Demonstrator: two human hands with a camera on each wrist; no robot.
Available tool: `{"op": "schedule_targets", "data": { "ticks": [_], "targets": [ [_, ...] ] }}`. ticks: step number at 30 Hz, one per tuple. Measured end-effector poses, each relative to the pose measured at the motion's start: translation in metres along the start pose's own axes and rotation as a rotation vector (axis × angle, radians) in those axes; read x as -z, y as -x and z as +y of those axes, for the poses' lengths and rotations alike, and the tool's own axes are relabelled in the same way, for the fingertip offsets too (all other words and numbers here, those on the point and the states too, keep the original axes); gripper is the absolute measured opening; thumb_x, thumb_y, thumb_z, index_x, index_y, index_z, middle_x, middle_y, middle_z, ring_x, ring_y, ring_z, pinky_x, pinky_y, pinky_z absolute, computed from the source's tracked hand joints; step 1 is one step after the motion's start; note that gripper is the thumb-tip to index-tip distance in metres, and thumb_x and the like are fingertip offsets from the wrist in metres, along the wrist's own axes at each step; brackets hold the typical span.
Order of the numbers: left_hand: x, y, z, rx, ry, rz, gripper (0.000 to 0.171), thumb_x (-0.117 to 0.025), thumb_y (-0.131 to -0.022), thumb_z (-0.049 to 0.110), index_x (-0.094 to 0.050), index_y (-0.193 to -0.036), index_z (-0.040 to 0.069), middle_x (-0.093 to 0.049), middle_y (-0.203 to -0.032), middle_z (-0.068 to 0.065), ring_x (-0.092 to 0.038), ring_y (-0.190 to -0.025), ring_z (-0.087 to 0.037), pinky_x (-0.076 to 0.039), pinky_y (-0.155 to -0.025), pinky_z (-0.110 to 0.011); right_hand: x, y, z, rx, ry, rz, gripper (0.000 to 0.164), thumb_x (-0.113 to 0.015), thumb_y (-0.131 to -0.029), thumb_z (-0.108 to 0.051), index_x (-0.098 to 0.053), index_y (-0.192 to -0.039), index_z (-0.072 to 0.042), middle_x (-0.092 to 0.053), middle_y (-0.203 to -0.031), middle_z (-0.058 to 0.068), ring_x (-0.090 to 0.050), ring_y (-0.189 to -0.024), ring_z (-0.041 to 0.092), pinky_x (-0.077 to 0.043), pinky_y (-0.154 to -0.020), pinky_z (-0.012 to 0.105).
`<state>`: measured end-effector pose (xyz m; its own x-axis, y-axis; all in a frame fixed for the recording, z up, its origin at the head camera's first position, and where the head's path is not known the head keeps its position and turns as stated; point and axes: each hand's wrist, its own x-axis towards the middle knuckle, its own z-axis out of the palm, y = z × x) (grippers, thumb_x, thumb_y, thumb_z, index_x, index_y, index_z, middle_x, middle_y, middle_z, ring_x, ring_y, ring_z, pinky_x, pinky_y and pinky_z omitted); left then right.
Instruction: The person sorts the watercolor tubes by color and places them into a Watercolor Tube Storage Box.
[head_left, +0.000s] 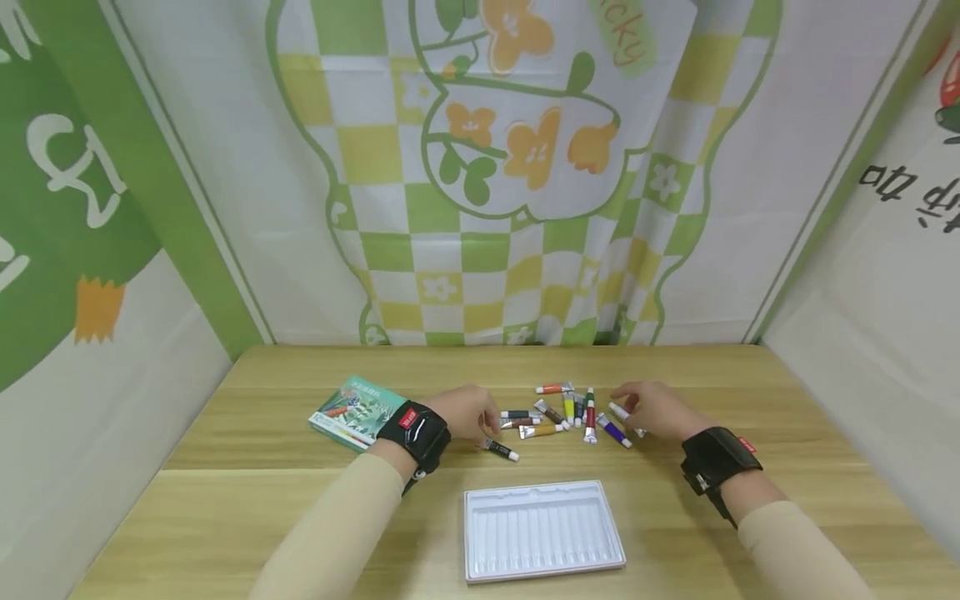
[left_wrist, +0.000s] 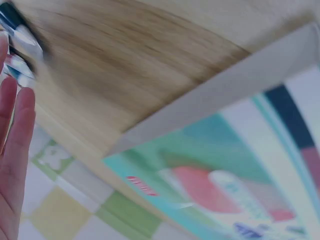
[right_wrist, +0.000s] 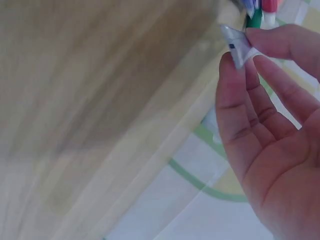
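My left hand (head_left: 467, 411) reaches down with its fingertips right at a black paint tube (head_left: 500, 451). In the left wrist view its visible fingers (left_wrist: 22, 120) look fairly straight, beside a dark tube with a foil end (left_wrist: 17, 27); the thumb is out of sight. My right hand (head_left: 658, 408) pinches a white paint tube (head_left: 618, 412), and the right wrist view has its crimped foil end (right_wrist: 237, 46) between thumb and fingers. Right beside that hand lies a purple tube (head_left: 615, 431). Several other tubes, among them a red one (head_left: 590, 418) and an ochre one (head_left: 542, 431), lie loosely between both hands.
Nearest me sits a white plastic tray (head_left: 543, 575) with bare slots. A green illustrated paint box (head_left: 360, 408) lies left of the left hand, partly behind its wrist strap. A patterned curtain (head_left: 480, 250) hangs at the far edge of the wooden table (head_left: 285, 508).
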<state>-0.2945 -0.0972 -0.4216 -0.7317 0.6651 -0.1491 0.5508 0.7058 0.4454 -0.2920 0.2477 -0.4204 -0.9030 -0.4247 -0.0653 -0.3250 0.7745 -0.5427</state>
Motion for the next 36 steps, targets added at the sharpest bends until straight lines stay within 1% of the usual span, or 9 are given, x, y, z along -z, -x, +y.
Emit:
{"op": "schedule_targets", "data": {
  "ticks": [7,11,14,18,22,26,28,33,36],
  "targets": [
    [-0.010,-0.001,0.016,-0.101,-0.054,-0.029,0.022,-0.087,-0.078,0.003,-0.082,-0.097,0.013,-0.070,-0.095,0.004,-0.061,-0.088,-0.010,-0.051,-0.078,-0.025,0.006,0.002,0.004,-0.007,0.004,0.003,0.041,-0.070,-0.082,0.004,-0.063,-0.123,0.007,-0.063,-0.094,0.013,-0.058,-0.077,0.022,-0.052,-0.066,0.036],
    [-0.017,-0.004,0.019,-0.088,-0.027,-0.042,0.022,-0.087,-0.076,-0.002,-0.081,-0.091,0.014,-0.071,-0.093,0.006,-0.062,-0.086,-0.008,-0.052,-0.078,-0.024,0.004,0.003,0.006,0.015,-0.011,0.037,0.031,-0.065,-0.087,0.003,-0.060,-0.118,0.003,-0.063,-0.094,0.013,-0.060,-0.077,0.023,-0.053,-0.064,0.036],
    [-0.021,-0.007,0.017,-0.088,0.005,-0.059,0.022,-0.085,-0.076,-0.007,-0.079,-0.083,0.014,-0.069,-0.084,0.008,-0.060,-0.080,-0.007,-0.052,-0.075,-0.025,0.002,0.004,0.009,0.027,0.004,0.085,0.023,-0.063,-0.091,0.003,-0.060,-0.114,0.002,-0.064,-0.094,0.013,-0.061,-0.080,0.025,-0.053,-0.067,0.038],
    [-0.025,-0.009,0.012,-0.124,0.049,-0.079,0.028,-0.081,-0.075,-0.014,-0.072,-0.076,0.013,-0.063,-0.075,0.010,-0.057,-0.073,-0.004,-0.050,-0.070,-0.022,0.000,0.008,0.014,0.073,0.032,0.158,0.012,-0.066,-0.089,0.005,-0.061,-0.097,-0.002,-0.065,-0.091,0.008,-0.065,-0.088,0.029,-0.055,-0.074,0.043],
    [-0.021,-0.005,0.009,-0.155,0.092,-0.085,0.029,-0.078,-0.070,-0.019,-0.071,-0.073,0.008,-0.062,-0.073,0.009,-0.054,-0.070,-0.003,-0.049,-0.066,-0.020,0.000,0.016,0.019,0.134,0.072,0.186,0.022,-0.071,-0.082,0.010,-0.058,-0.082,-0.008,-0.061,-0.084,0.002,-0.066,-0.085,0.026,-0.056,-0.074,0.041],
    [-0.015,0.003,0.006,-0.128,0.099,-0.081,0.029,-0.076,-0.067,-0.022,-0.073,-0.071,0.006,-0.060,-0.074,0.009,-0.052,-0.069,-0.003,-0.046,-0.063,-0.019,-0.001,0.026,0.025,0.180,0.119,0.151,0.027,-0.074,-0.074,0.016,-0.061,-0.081,-0.007,-0.061,-0.086,0.003,-0.064,-0.080,0.022,-0.054,-0.068,0.035],
    [-0.012,0.007,0.004,-0.113,0.086,-0.069,0.029,-0.077,-0.066,-0.022,-0.074,-0.071,0.007,-0.060,-0.075,0.009,-0.052,-0.070,-0.005,-0.046,-0.063,-0.020,-0.002,0.031,0.026,0.171,0.116,0.115,0.028,-0.074,-0.071,0.016,-0.064,-0.084,-0.006,-0.061,-0.089,0.005,-0.063,-0.080,0.022,-0.053,-0.066,0.032],
    [-0.006,0.014,-0.002,-0.074,0.048,-0.038,0.030,-0.078,-0.066,-0.021,-0.076,-0.072,0.009,-0.064,-0.078,0.009,-0.054,-0.075,-0.008,-0.049,-0.069,-0.025,-0.004,0.041,0.024,0.118,0.113,0.061,0.021,-0.077,-0.074,0.011,-0.073,-0.091,-0.002,-0.058,-0.094,0.005,-0.058,-0.080,0.018,-0.051,-0.067,0.031],
    [-0.004,0.017,-0.007,-0.057,0.041,-0.022,0.030,-0.078,-0.066,-0.021,-0.076,-0.072,0.009,-0.066,-0.080,0.007,-0.055,-0.078,-0.009,-0.051,-0.073,-0.026,-0.007,0.045,0.021,0.122,0.138,0.062,0.018,-0.077,-0.077,0.009,-0.077,-0.091,-0.001,-0.059,-0.094,0.003,-0.057,-0.082,0.017,-0.052,-0.070,0.033]
  ]
}}
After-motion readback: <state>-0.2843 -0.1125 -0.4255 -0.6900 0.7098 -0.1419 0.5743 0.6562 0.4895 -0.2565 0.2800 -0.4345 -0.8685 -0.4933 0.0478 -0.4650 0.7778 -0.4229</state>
